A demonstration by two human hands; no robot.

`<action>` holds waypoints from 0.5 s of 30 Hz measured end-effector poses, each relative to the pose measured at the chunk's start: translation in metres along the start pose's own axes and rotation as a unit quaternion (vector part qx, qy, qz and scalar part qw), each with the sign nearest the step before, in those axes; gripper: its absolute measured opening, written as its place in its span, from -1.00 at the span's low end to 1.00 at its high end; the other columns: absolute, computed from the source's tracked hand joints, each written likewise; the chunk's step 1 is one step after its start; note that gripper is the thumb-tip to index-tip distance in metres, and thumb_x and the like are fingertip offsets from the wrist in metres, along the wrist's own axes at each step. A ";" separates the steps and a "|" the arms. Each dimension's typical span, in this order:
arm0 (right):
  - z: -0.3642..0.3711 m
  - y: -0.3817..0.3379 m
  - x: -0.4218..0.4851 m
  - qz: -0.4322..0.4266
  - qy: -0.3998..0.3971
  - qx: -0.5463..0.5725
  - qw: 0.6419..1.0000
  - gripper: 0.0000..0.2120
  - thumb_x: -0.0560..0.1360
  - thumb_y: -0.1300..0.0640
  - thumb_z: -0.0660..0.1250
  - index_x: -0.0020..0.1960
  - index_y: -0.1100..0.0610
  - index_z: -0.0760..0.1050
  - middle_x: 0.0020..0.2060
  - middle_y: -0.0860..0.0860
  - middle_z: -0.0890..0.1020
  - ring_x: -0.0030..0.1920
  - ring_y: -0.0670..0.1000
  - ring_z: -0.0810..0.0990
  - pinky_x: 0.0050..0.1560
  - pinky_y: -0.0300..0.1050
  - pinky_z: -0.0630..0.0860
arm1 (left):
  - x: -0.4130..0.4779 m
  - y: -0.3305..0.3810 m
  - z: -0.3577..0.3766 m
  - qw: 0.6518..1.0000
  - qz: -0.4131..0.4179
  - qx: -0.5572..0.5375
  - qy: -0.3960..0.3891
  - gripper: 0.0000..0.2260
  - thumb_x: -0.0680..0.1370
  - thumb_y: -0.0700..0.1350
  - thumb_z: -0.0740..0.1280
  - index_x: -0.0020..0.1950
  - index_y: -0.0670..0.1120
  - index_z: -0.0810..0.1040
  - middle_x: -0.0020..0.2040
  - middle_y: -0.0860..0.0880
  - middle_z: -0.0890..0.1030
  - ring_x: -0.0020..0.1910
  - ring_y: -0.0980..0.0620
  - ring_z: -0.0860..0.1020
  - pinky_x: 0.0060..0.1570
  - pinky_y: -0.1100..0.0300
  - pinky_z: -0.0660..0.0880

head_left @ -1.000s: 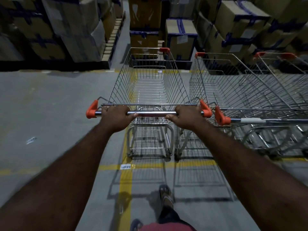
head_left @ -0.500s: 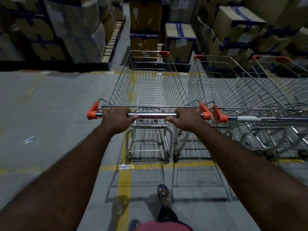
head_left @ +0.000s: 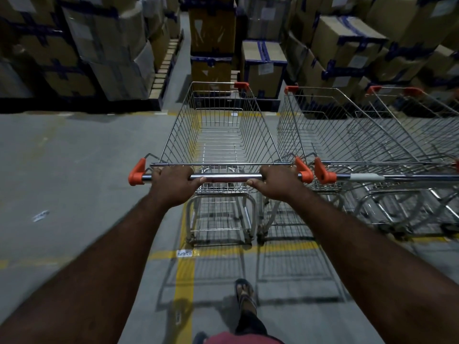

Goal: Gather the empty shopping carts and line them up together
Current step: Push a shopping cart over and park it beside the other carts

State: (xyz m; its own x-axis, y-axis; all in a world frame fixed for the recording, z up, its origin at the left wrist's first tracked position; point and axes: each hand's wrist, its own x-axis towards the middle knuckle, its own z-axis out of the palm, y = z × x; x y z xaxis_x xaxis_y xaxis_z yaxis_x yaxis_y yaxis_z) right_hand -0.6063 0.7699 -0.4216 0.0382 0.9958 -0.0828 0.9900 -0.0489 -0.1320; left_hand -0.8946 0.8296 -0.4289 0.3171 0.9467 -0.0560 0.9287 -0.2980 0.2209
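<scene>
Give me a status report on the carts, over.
Grip: left hand and right hand curled round the handle bar. The empty cart stands beside the parked cart, handles nearly level. Ahead: stacked boxes.

We read nothing for certain. Floor sticker (head_left: 184, 253) where the yellow lines (head_left: 184, 281) cross carries dark chars, upside down & too blurred. White labels (head_left: 265, 68) on cardboard boxes (head_left: 347, 38) and small tag (head_left: 234, 114) on shopping cart (head_left: 223, 177) front wall: illegible.
</scene>
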 end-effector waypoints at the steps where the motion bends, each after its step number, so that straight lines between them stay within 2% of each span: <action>1: 0.000 0.000 0.000 0.000 -0.002 0.002 1.000 -0.49 0.56 -0.40 0.12 0.02 0.04 0.50 -0.18 -0.04 0.57 -0.04 0.05 0.56 0.30 0.22 0.27 | 0.000 -0.001 0.001 1.000 0.002 0.001 0.000 -0.65 0.59 0.37 0.13 -0.07 0.12 0.44 0.05 -0.01 0.57 0.16 -0.12 0.50 0.30 -0.21 0.25; 4: 0.001 0.000 0.000 0.001 0.001 0.000 1.000 -0.48 0.55 -0.41 0.11 0.02 0.04 0.51 -0.18 -0.04 0.58 -0.05 0.05 0.57 0.30 0.23 0.27 | 0.000 0.000 0.000 1.000 0.008 0.005 0.001 -0.66 0.59 0.37 0.12 -0.05 0.12 0.44 0.04 0.00 0.56 0.15 -0.10 0.49 0.30 -0.22 0.25; 7: 0.003 0.002 0.001 0.001 0.003 0.005 1.000 -0.48 0.55 -0.42 0.11 0.01 0.03 0.50 -0.19 -0.05 0.58 -0.06 0.04 0.57 0.31 0.25 0.26 | 0.001 -0.003 -0.005 1.000 0.018 -0.002 -0.016 -0.64 0.60 0.36 0.12 -0.06 0.11 0.47 -0.04 0.07 0.54 0.06 -0.04 0.49 0.29 -0.22 0.28; 9: 0.003 0.001 0.001 0.001 0.002 0.008 1.000 -0.47 0.54 -0.42 0.11 0.02 0.03 0.51 -0.18 -0.05 0.59 -0.05 0.04 0.56 0.32 0.25 0.25 | 0.003 -0.006 -0.012 0.998 0.036 -0.027 -0.046 -0.62 0.62 0.34 0.11 -0.03 0.09 0.52 -0.10 0.09 0.55 0.01 -0.01 0.54 0.22 -0.14 0.35; 11: 0.003 0.001 0.001 0.000 0.001 0.007 1.000 -0.46 0.54 -0.42 0.10 0.03 0.04 0.52 -0.18 -0.04 0.60 -0.04 0.04 0.57 0.32 0.26 0.25 | 0.006 -0.012 -0.020 0.996 0.038 -0.039 -0.073 -0.58 0.64 0.32 0.11 0.08 0.05 0.58 -0.06 0.05 0.59 0.05 -0.04 0.57 0.15 -0.04 0.40; 13: 0.002 0.002 0.001 -0.004 0.000 0.007 1.000 -0.46 0.55 -0.42 0.10 0.03 0.03 0.52 -0.18 -0.05 0.60 -0.04 0.04 0.58 0.32 0.27 0.25 | 0.008 -0.024 -0.024 0.997 0.023 -0.003 -0.075 -0.49 0.60 0.40 0.05 0.09 0.05 0.60 0.02 0.02 0.62 0.11 -0.02 0.57 0.27 -0.06 0.33; 15: 0.002 0.002 0.001 -0.013 0.000 0.006 1.000 -0.45 0.55 -0.42 0.08 0.03 0.03 0.53 -0.19 -0.05 0.59 -0.05 0.04 0.58 0.32 0.26 0.27 | 0.008 -0.038 -0.023 0.997 0.011 0.050 -0.058 -0.42 0.54 0.49 -0.03 -0.07 0.10 0.57 -0.01 0.07 0.62 0.12 0.04 0.56 0.48 -0.15 0.10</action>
State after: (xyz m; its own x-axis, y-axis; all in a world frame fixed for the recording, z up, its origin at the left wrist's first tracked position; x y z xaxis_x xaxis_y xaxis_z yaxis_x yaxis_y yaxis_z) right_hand -0.6046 0.7710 -0.4240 0.0133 0.9968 -0.0787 0.9891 -0.0247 -0.1452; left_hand -0.9320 0.8514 -0.4157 0.3531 0.9208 -0.1658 0.9337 -0.3355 0.1253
